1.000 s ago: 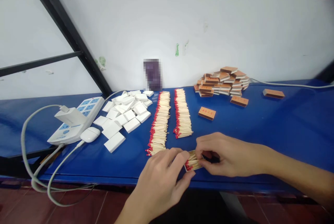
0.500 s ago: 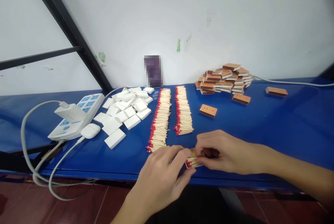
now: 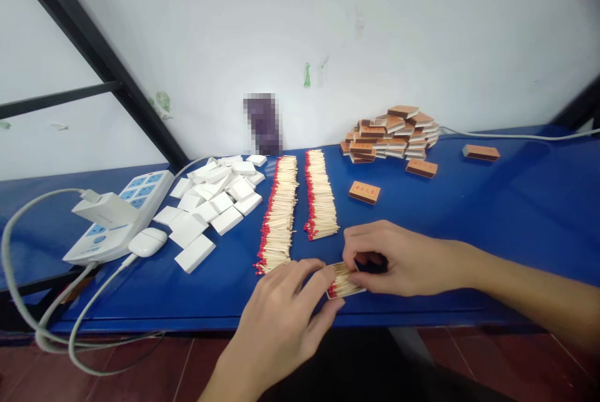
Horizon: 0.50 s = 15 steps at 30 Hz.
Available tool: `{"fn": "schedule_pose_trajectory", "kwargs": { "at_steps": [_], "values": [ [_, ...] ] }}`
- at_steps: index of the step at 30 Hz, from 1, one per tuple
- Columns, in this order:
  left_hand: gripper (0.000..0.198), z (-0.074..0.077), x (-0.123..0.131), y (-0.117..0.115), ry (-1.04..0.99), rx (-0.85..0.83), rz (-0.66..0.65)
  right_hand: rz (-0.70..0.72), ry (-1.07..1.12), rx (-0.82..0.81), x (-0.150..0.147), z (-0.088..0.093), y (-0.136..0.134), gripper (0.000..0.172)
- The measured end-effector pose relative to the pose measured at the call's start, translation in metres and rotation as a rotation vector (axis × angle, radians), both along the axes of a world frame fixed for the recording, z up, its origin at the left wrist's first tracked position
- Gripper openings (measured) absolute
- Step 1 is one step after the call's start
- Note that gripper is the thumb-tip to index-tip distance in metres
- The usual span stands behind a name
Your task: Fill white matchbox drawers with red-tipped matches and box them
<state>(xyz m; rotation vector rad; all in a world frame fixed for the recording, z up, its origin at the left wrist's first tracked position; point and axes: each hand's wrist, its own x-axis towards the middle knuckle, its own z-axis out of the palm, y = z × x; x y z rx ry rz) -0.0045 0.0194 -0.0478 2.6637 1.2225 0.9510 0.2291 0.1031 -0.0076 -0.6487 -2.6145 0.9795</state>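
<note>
Tray (image 3: 349, 295): likely light, crushable; hold walls. Left hand (image 3: 284, 308) pinches its left end; right hand (image 3: 391, 258) over matches (image 3: 342, 284), pinch unclear.

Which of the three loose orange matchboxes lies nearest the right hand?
The front-left orange matchbox, right of the shorter matchstick row; the middle one and the far-right one lie farther back.

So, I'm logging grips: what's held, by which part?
The tray of matches: left hand at its left end; right hand at its right, exact grip hidden.
</note>
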Motion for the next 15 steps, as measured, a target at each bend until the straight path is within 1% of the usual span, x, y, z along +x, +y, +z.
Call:
{"fn": "schedule_pose_trajectory", "kwargs": {
  "at_steps": [6, 11, 15],
  "values": [
    [0.013, 0.0006, 0.0004, 0.0020, 0.000, 0.012, -0.017, 0.021, -0.003, -0.019, -0.0009, -0.0007, -0.0003, 0.018],
    [0.014, 0.0000, 0.0004, 0.0019, -0.002, 0.015, -0.026, 0.008, 0.011, -0.024, -0.0011, -0.0016, -0.0011, 0.006],
    [0.018, -0.0005, 0.0003, 0.0005, -0.019, 0.030, -0.031, 0.006, 0.006, -0.025, -0.0021, -0.0011, -0.0020, 0.007]
  ]
}}
